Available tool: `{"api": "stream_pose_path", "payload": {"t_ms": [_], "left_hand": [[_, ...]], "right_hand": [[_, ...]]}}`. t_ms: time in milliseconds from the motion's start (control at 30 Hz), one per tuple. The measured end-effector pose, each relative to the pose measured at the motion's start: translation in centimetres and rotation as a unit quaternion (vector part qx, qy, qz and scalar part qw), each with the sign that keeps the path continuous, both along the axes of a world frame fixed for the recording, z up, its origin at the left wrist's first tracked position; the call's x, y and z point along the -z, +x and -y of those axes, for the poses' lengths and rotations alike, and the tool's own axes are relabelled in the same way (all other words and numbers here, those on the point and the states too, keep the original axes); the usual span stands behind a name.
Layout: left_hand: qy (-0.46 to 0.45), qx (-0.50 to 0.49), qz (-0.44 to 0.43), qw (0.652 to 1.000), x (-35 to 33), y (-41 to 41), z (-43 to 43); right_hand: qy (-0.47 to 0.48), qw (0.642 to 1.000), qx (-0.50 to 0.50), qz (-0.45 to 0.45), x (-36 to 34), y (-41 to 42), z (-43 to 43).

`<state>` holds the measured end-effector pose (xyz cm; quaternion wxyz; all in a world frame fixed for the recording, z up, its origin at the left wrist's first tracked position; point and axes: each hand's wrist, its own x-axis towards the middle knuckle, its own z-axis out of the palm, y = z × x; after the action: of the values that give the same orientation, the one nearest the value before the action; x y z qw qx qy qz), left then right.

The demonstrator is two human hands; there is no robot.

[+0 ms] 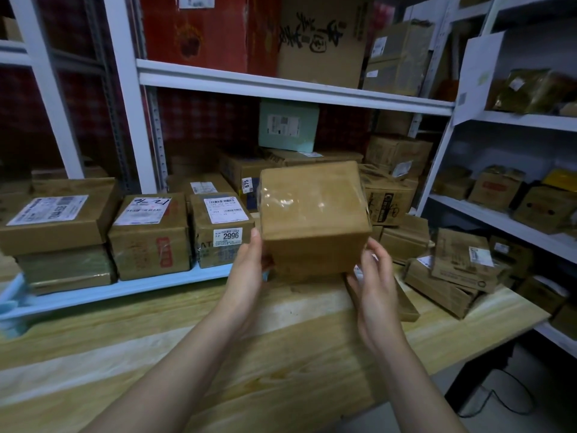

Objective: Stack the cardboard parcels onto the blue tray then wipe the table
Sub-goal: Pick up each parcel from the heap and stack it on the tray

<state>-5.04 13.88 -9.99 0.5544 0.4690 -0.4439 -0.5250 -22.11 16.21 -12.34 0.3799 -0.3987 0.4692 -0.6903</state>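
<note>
Head view: cardboard parcel [313,214], taped glossy across the top, clasped between two bare hands over the far side of a pale wooden table [218,354]. Left hand [246,270] wrapped round the box's lower left corner, thumb [256,237] straight up the front edge, fingers out of sight behind. Right hand [373,285] curled at the lower right corner, fingertips [376,250] bent against the cardboard. Hard to tell whether lifted clear of the wood or resting on it. Just beneath the right hand, a flat brown parcel [407,307] lying on the tabletop; further right, a loose heap of labelled parcels [452,276] at the table's end. At the far left edge, a blurred pale blue object [12,300], identity unclear. Behind the table, white metal shelving [281,85] packed with boxes, among them a parcel stickered 2996 [218,232], a mint-green box [288,125] and a red carton [203,26] on the upper level. Further shelving [499,220] along the right wall, a black cable [499,401] trailing on the grey floor below.
</note>
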Motion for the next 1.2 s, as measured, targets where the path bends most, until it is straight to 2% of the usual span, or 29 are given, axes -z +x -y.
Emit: {"api": "stream_pose_path", "payload": {"t_ms": [267, 600, 900, 1200], "left_hand": [[0.016, -0.001, 0.057, 0.998, 0.9, 0.2, 0.6], [-0.031, 0.026, 0.039, 0.998, 0.7, 0.5, 0.5], [-0.004, 0.05, 0.033, 0.998, 0.3, 0.9, 0.5], [-0.017, 0.051, 0.018, 0.998, 0.2, 0.6, 0.2]], "right_hand": [[0.058, 0.994, -0.056, 0.076, -0.2, -1.0, 0.4], [0.041, 0.98, -0.139, 0.137, -0.8, -2.1, -0.7], [0.051, 0.98, -0.139, 0.135, -1.1, -2.2, -0.9], [0.06, 0.979, -0.162, 0.11, -0.6, -2.0, -0.7]]}}
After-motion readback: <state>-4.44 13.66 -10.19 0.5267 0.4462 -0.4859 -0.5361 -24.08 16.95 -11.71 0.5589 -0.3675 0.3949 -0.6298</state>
